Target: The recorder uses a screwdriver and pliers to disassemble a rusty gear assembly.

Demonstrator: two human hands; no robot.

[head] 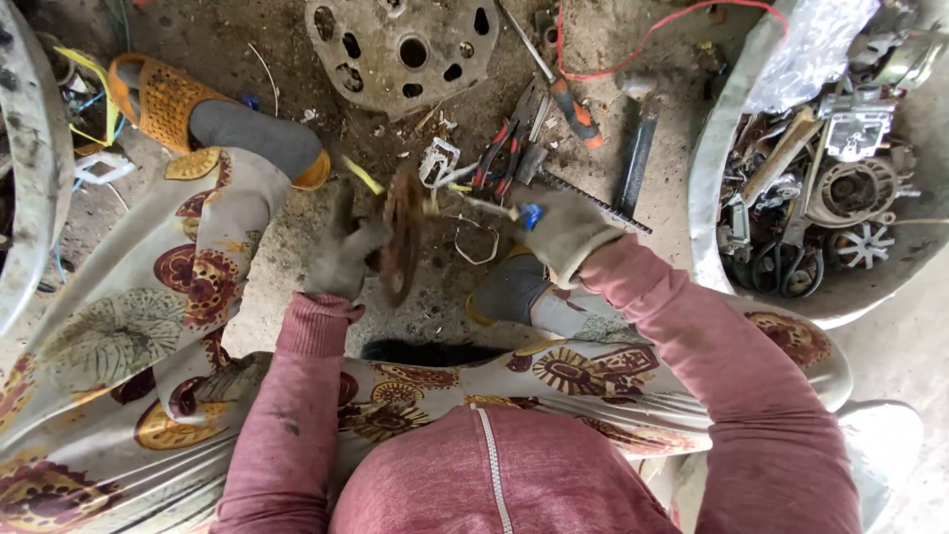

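left hand [344, 259] clamps around the rusty disc [402, 235], set on edge; right hand [563, 229] grips the blue-handled tool [504, 210] against it. prying step; next needs firm leverage, i judge.

A crumpled sheet of clear, glossy plastic wrapping [813, 44] is the only packaging in sight, draped over the rim of the pale round tub [704, 178] of scrap parts, well up and to the right of the gloved right hand [563, 232]. It is see-through with white glints, shapeless and creased. No labels, signs or screens show anywhere near either hand.
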